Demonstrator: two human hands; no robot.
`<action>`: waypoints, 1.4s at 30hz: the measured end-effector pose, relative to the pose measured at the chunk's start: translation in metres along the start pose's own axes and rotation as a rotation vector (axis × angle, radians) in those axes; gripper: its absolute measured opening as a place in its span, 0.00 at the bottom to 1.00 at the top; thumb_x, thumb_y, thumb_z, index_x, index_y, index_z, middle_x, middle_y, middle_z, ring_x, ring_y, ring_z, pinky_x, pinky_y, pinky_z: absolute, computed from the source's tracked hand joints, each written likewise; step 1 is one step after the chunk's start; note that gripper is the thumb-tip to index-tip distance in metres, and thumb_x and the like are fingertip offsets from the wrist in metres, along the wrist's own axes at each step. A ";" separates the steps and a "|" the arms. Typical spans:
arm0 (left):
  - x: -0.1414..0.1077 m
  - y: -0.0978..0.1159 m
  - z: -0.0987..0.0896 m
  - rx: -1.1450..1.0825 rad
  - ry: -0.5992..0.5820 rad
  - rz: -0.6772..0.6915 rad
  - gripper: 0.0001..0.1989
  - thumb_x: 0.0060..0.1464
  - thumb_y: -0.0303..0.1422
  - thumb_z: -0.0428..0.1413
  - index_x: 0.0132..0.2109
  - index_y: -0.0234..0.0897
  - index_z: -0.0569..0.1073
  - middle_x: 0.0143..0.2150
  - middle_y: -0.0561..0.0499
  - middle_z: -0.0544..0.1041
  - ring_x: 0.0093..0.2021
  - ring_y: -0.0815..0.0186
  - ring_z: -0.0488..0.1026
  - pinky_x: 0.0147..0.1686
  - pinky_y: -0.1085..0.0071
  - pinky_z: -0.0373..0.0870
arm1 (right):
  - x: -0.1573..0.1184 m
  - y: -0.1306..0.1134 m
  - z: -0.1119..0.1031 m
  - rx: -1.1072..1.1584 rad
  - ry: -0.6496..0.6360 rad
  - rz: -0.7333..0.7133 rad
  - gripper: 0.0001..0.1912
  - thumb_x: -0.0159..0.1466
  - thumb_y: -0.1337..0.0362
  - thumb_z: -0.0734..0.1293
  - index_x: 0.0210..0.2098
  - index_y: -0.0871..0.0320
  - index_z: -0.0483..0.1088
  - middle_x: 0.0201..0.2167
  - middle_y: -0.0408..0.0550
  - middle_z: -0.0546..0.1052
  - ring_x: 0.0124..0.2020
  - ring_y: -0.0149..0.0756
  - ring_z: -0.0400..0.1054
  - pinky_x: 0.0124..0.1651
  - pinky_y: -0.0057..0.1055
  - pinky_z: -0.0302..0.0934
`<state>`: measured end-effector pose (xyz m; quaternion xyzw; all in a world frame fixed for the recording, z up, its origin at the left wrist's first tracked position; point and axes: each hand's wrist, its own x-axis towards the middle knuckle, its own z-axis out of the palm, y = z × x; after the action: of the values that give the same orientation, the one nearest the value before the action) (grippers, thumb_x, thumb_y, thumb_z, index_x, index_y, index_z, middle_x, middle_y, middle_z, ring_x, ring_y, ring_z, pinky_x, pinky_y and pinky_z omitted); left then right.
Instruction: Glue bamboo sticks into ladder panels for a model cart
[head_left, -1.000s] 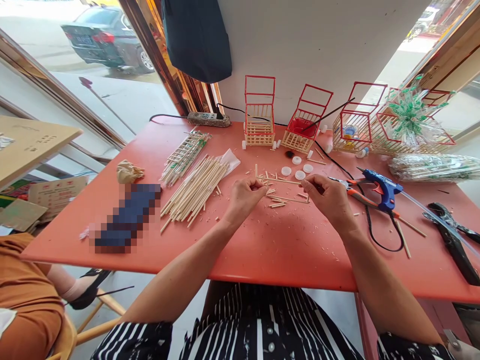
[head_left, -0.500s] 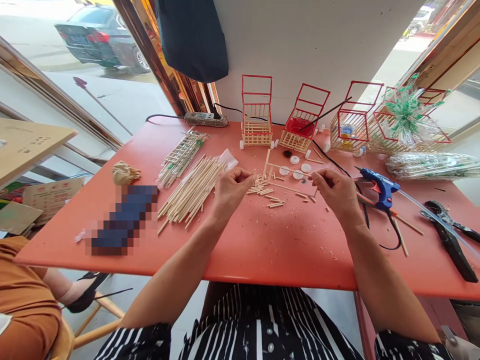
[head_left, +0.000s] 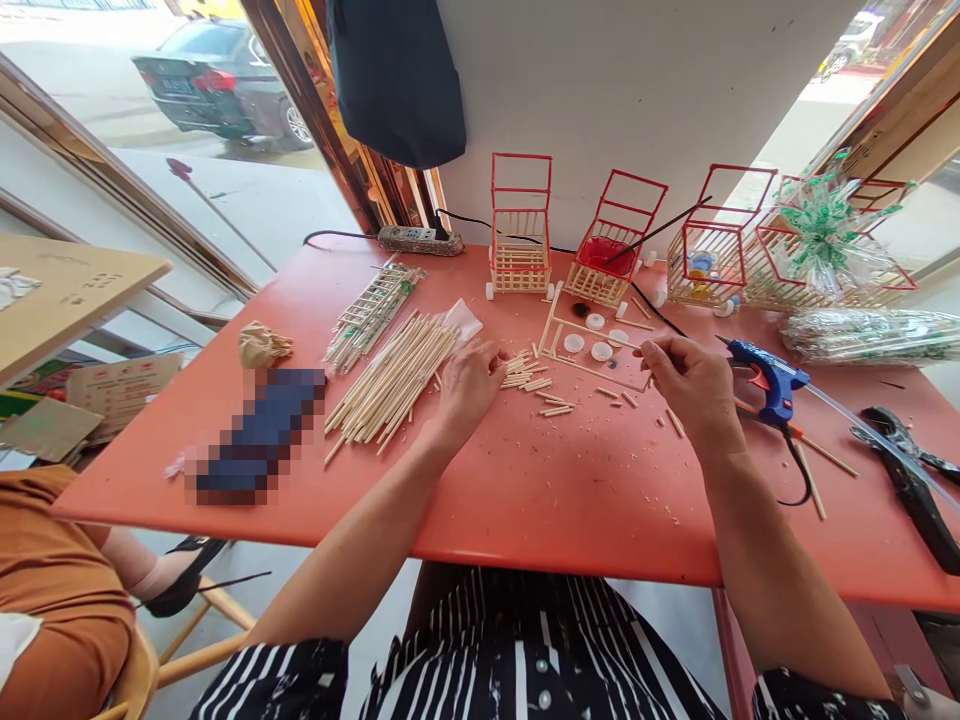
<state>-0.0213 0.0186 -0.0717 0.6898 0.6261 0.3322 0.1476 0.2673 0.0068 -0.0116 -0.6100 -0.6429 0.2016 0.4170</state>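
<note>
My left hand [head_left: 471,390] is beside a pile of short cut sticks [head_left: 523,372], its fingers bent together; what they grip, if anything, is hidden. My right hand [head_left: 691,385] pinches the right end of a thin wooden stick frame [head_left: 592,372], which stretches leftward over the table. White round caps [head_left: 601,352] lie within and around the frame. A bundle of long wooden sticks [head_left: 394,385] rests just left of my left hand. To the right of my right hand is a blue glue gun [head_left: 772,375] with its cord.
Small stick carts with red handles [head_left: 520,250] stand along the back. A power strip [head_left: 420,240], crumpled brown paper [head_left: 264,345] and a blurred dark object [head_left: 262,430] are at the left. Black-handled pliers [head_left: 911,490] lie right. A person in orange [head_left: 64,590] sits at left.
The stick frame's left end has swung up and right, away from my left hand. My left hand has lowered toward the cut sticks. The whole view has shifted slightly.
</note>
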 end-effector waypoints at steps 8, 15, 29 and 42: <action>-0.004 0.010 -0.007 0.147 -0.165 0.046 0.06 0.59 0.24 0.57 0.38 0.37 0.78 0.43 0.41 0.80 0.46 0.51 0.75 0.46 0.61 0.67 | 0.001 0.001 0.002 -0.001 -0.014 -0.002 0.17 0.65 0.51 0.67 0.31 0.58 0.77 0.26 0.48 0.77 0.23 0.32 0.63 0.28 0.30 0.56; -0.003 0.011 -0.006 -0.134 -0.001 -0.003 0.07 0.58 0.27 0.58 0.33 0.38 0.80 0.36 0.48 0.82 0.38 0.60 0.75 0.44 0.65 0.69 | -0.001 0.001 0.003 -0.030 -0.017 -0.015 0.17 0.65 0.51 0.68 0.31 0.58 0.77 0.23 0.46 0.75 0.23 0.32 0.62 0.28 0.31 0.54; -0.019 0.047 -0.003 -0.814 -0.075 -0.251 0.16 0.45 0.44 0.68 0.30 0.34 0.82 0.25 0.52 0.75 0.29 0.68 0.67 0.31 0.71 0.61 | -0.008 -0.002 0.020 -0.046 -0.039 -0.077 0.18 0.66 0.50 0.67 0.30 0.57 0.76 0.23 0.46 0.77 0.23 0.32 0.63 0.30 0.30 0.55; -0.018 0.043 0.003 -0.626 -0.055 -0.328 0.16 0.47 0.45 0.66 0.27 0.34 0.80 0.20 0.57 0.64 0.25 0.71 0.58 0.27 0.71 0.53 | -0.015 -0.013 0.025 -0.038 -0.065 -0.082 0.15 0.65 0.53 0.66 0.29 0.56 0.75 0.23 0.45 0.76 0.23 0.32 0.65 0.31 0.30 0.57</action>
<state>0.0138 -0.0056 -0.0524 0.5099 0.5922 0.4612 0.4201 0.2383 -0.0031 -0.0205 -0.5840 -0.6842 0.1919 0.3923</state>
